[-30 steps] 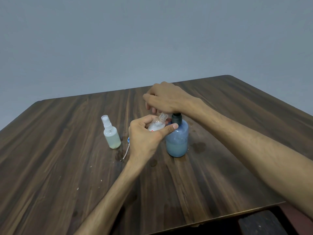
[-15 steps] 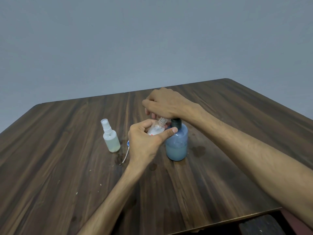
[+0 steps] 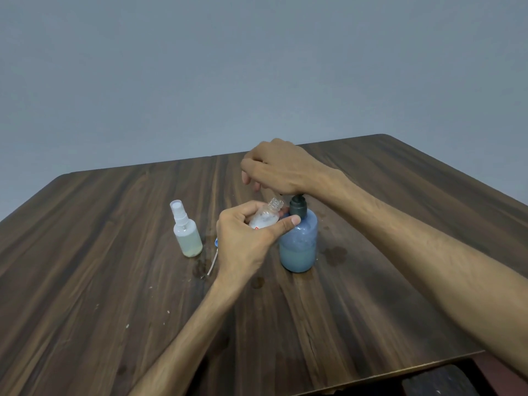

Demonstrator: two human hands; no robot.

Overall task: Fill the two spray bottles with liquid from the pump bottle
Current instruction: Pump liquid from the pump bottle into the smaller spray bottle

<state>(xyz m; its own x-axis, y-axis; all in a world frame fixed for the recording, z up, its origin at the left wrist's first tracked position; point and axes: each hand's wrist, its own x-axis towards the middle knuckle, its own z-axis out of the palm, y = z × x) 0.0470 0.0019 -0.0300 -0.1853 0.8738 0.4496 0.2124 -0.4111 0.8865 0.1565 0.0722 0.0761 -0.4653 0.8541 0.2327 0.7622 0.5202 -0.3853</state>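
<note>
A blue translucent pump bottle [image 3: 298, 247] with a black collar stands mid-table, partly filled. My right hand [image 3: 281, 168] covers its pump head from above, fingers bent down over it, so the head and nozzle are hidden. My left hand [image 3: 245, 241] grips a small clear spray bottle [image 3: 265, 218] without its top. That bottle is tilted, its open threaded neck right under my right fingers. A second spray bottle [image 3: 186, 234], capped with a white sprayer and holding pale liquid, stands to the left.
A loose sprayer top with a thin dip tube [image 3: 213, 260] lies on the dark wooden table [image 3: 85, 281], between the capped bottle and my left hand. Wet spots mark the wood around the bottles. The table's near edge runs at the lower right.
My right hand has come up slightly, and a short piece of pump stem now shows above the collar. My left hand still holds the open bottle in the same place.
</note>
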